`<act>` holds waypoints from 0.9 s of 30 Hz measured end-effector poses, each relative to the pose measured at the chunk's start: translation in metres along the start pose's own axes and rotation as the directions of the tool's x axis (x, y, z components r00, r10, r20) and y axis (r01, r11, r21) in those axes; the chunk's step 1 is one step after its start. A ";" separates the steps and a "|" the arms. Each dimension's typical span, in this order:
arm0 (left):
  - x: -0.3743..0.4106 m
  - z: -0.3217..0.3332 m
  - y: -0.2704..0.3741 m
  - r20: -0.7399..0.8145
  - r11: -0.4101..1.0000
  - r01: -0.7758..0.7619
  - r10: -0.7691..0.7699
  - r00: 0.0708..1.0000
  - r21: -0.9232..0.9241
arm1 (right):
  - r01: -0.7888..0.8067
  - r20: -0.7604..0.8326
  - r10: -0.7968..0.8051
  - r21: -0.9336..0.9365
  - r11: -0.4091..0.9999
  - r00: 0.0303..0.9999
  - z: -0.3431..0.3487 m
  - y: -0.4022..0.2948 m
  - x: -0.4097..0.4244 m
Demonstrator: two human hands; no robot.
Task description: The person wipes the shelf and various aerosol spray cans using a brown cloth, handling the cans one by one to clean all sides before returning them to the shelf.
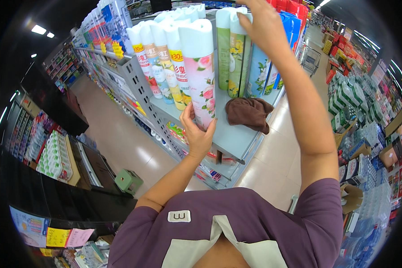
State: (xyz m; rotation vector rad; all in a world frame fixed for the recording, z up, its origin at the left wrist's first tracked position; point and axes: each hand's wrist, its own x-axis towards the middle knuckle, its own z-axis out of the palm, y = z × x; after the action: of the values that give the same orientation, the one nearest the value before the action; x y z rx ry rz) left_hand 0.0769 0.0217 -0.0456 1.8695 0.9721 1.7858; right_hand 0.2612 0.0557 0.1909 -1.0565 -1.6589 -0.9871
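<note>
My left hand (198,134) holds the lower end of a pink spray can (201,83) with a rose print and a white cap, upright at the front of the grey metal shelf (232,140). My right hand (261,23) reaches up at the cap of a green spray can with yellow flowers (238,63); its fingers touch or nearly touch the cap, and its grip cannot be told. Another green can (223,53) stands left of that one, a blue floral can (257,73) right of it. A crumpled brown cloth (248,114) lies on the shelf before them.
Rows of spray cans (154,60) with white caps stand on the left of the shelf. Blue and red packs (291,30) stand at the right. A green stool (129,181) is on the floor at lower left, a shopping cart (310,60) in the aisle, and stacked bottled goods (350,97) at far right.
</note>
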 end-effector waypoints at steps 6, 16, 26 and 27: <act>0.000 -0.001 0.000 0.000 0.995 0.024 -0.024 1.000 -0.099 | 0.039 0.458 0.253 -0.538 0.842 0.852 0.012 0.010 0.018; -0.001 0.000 -0.001 -0.018 0.989 0.042 -0.045 0.999 -0.142 | 0.111 0.666 0.288 -0.490 0.865 0.689 -0.005 -0.017 0.038; -0.005 -0.013 0.015 -0.015 0.992 -0.112 0.113 0.993 0.060 | -0.072 0.307 0.073 -0.016 0.997 0.949 0.018 0.002 -0.005; -0.008 -0.017 0.017 -0.011 0.966 -0.233 0.236 0.972 0.108 | -0.117 0.305 0.102 0.032 0.993 0.947 0.018 -0.001 -0.008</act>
State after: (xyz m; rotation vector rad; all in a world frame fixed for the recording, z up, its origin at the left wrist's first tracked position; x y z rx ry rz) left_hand 0.0646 0.0010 -0.0372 2.1099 0.9007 1.9274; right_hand 0.2574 0.0701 0.1788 -1.3024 -1.8373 -0.7330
